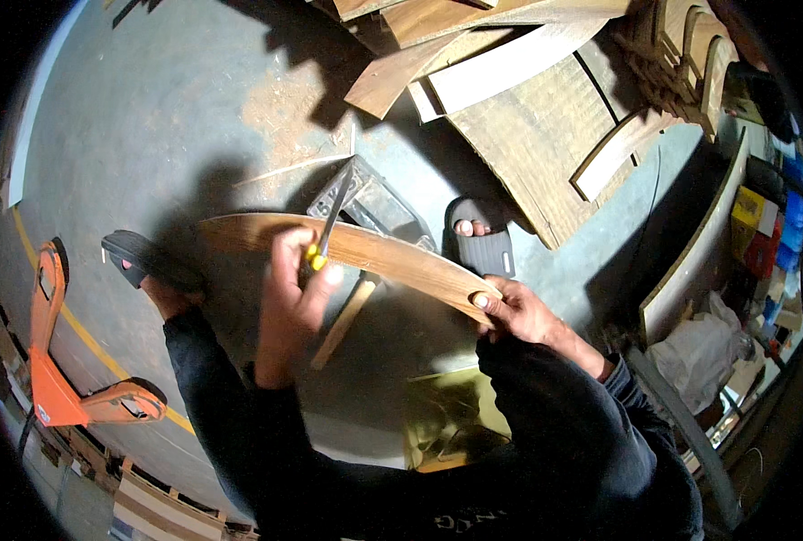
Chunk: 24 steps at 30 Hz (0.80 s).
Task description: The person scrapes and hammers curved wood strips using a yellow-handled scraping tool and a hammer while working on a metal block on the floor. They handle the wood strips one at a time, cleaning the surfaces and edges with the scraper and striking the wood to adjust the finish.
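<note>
Here's the curved wooden board [401,257], held up over the floor [149,126] in front of the person, one end in the right hand [527,316]: that grip is pinching it, thumb on the face. And the left hand [289,293] is at the board's other half, its grip pinching a slim metal-bladed tool [331,221] by the yellow handle, blade pointing up across the board's far edge.

Now to the containers! Just beyond the board sits a dusty dark plastic box [401,216], partly covered by it; what it holds, if anything, can't be made out. Nearer the body there's a yellow box-like thing [455,388], its inner part patchy with shadow, contents unclear. Over on the right it's crowded: a yellow carton [751,216] next to a red carton [762,257], blue packages [793,216] alongside, and below them a crumpled pale plastic bag [703,347], its contents hidden.

A wooden handle [343,325] slants below the board, its upper end close under the board's edge. Farther out, curved wooden pieces [509,63] overlap a broad wooden panel [527,117], and off left stands an orange forked frame [59,388].
</note>
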Each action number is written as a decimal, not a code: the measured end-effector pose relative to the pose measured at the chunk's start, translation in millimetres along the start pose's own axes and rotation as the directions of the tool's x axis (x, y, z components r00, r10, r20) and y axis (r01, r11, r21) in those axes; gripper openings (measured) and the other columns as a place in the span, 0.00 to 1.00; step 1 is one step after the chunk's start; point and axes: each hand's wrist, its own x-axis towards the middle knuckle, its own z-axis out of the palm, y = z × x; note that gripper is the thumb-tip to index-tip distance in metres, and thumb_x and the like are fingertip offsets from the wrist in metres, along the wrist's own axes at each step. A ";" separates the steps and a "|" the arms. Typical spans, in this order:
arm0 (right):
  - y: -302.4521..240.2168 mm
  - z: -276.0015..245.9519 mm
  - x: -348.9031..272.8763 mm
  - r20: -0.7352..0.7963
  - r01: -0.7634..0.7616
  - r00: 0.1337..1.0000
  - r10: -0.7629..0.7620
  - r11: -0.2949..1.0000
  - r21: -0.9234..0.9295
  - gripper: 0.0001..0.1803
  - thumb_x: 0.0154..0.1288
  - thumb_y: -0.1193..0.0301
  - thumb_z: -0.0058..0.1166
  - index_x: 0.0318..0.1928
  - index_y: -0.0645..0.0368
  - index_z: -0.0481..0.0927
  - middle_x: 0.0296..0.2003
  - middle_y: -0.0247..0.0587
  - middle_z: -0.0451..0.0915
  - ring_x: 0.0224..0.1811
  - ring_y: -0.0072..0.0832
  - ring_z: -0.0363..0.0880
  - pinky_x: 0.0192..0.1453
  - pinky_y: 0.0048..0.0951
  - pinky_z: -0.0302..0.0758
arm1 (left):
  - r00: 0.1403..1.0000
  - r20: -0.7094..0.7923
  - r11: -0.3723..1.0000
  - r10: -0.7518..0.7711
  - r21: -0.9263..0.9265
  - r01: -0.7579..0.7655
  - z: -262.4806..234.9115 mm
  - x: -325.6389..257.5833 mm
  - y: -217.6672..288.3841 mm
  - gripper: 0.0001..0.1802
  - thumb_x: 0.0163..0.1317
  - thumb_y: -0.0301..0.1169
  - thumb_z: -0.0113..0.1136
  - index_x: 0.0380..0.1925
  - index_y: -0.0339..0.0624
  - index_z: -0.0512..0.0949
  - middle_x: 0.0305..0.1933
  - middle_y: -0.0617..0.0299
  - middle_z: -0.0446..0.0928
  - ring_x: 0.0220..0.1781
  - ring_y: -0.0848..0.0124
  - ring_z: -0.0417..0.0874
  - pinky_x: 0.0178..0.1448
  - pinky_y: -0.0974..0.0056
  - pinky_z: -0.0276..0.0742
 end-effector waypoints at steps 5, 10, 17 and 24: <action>12.1 -10.9 4.9 -0.010 0.031 1.000 -0.029 0.966 0.256 0.29 0.68 0.48 0.49 0.51 0.64 0.71 0.29 0.38 0.78 0.28 0.24 0.79 0.30 0.24 0.77 | 0.932 0.224 0.732 -0.284 -0.577 0.362 34.1 -10.1 -9.6 0.17 0.72 0.41 0.44 0.45 0.37 0.71 0.26 0.62 0.73 0.25 0.75 0.74 0.32 0.71 0.72; 5.3 -0.3 4.1 -0.051 0.041 0.998 -0.030 0.969 0.243 0.28 0.69 0.49 0.49 0.52 0.64 0.70 0.29 0.36 0.76 0.27 0.22 0.78 0.27 0.23 0.74 | 0.872 0.292 0.721 -0.392 -0.491 0.489 32.1 -5.1 -11.1 0.21 0.72 0.46 0.45 0.41 0.38 0.73 0.21 0.63 0.73 0.20 0.77 0.73 0.25 0.71 0.71; 2.3 3.3 0.2 -0.114 0.037 0.993 -0.014 0.977 0.209 0.27 0.69 0.49 0.49 0.52 0.62 0.71 0.28 0.35 0.74 0.25 0.22 0.76 0.27 0.24 0.74 | 0.870 0.370 0.875 -0.325 -0.233 0.425 52.6 -3.4 -4.8 0.17 0.71 0.42 0.47 0.35 0.38 0.71 0.16 0.63 0.71 0.16 0.77 0.72 0.22 0.69 0.69; -5.0 6.3 -4.9 -0.159 0.020 0.987 0.008 0.985 0.172 0.26 0.69 0.50 0.48 0.49 0.61 0.71 0.25 0.34 0.74 0.24 0.21 0.75 0.27 0.24 0.73 | 0.956 0.018 0.852 0.292 0.450 -0.268 68.5 -18.8 -0.4 0.12 0.66 0.38 0.53 0.36 0.40 0.67 0.22 0.47 0.77 0.24 0.49 0.80 0.27 0.50 0.72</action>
